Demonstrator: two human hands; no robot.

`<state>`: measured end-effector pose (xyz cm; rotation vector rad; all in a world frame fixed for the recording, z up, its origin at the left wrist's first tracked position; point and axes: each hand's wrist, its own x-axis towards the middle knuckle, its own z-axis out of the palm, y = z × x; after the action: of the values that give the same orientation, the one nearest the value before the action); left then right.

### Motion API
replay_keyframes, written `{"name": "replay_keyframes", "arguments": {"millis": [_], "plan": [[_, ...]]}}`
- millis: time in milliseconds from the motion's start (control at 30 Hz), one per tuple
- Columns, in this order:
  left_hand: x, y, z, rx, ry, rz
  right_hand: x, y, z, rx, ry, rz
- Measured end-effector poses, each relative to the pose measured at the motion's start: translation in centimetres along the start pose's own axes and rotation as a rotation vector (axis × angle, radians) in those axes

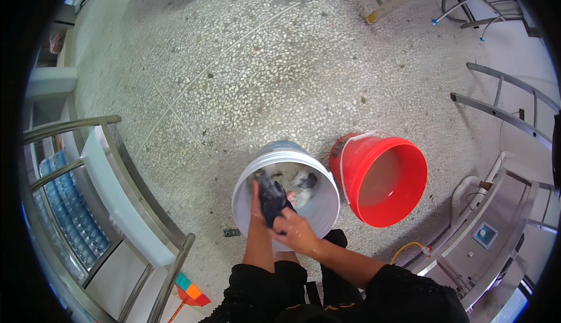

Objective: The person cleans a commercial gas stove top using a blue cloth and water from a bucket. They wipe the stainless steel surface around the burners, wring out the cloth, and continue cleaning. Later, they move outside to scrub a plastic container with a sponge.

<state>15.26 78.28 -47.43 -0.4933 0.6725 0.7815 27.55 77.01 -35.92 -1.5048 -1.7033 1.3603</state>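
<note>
A white plastic bucket (322, 222) stands right in front of me, with cloudy, sudsy water (302, 178) in its bottom. Over its mouth I hold a wet dark cloth (271, 193) streaked with foam. My left hand (256, 207) cups the cloth from below; fingertips show past its right side, the rest of the palm is covered. My right hand (298, 233) grips the near end of the cloth with bent fingers. Another dark piece of fabric (309, 180) lies in the suds, partly wet through; its shape is unclear.
To the right, close to the white bucket, stands a red bucket (412, 191) with murky brownish water. A metal rack (105, 147) with a white panel runs along the left. A small colourful broom (193, 290) is at lower left. Ladder legs (486, 108) and a stainless-steel unit (495, 226) stand right.
</note>
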Motion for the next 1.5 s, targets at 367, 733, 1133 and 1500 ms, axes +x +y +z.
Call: {"name": "replay_keyframes", "arguments": {"millis": [367, 733, 1133, 1500], "plan": [[-6.8, -2.3, 4.4, -0.128, -0.012, -0.025, 7.8, 7.1, -1.4, 0.45, 0.345, 0.305], [-7.3, -3.4, 0.7, -0.123, 0.066, -0.122, -0.6, 10.2, 4.7, 2.176, 0.061, 0.585], [-10.8, -3.9, -1.7, 0.022, 0.254, 0.051, -2.5, 2.8, 0.4, 0.743, -0.146, -0.075], [-7.1, -5.7, 2.4, 0.638, 0.551, 0.791, -1.9, 7.8, 3.2, 1.266, 0.242, 0.953]]}}
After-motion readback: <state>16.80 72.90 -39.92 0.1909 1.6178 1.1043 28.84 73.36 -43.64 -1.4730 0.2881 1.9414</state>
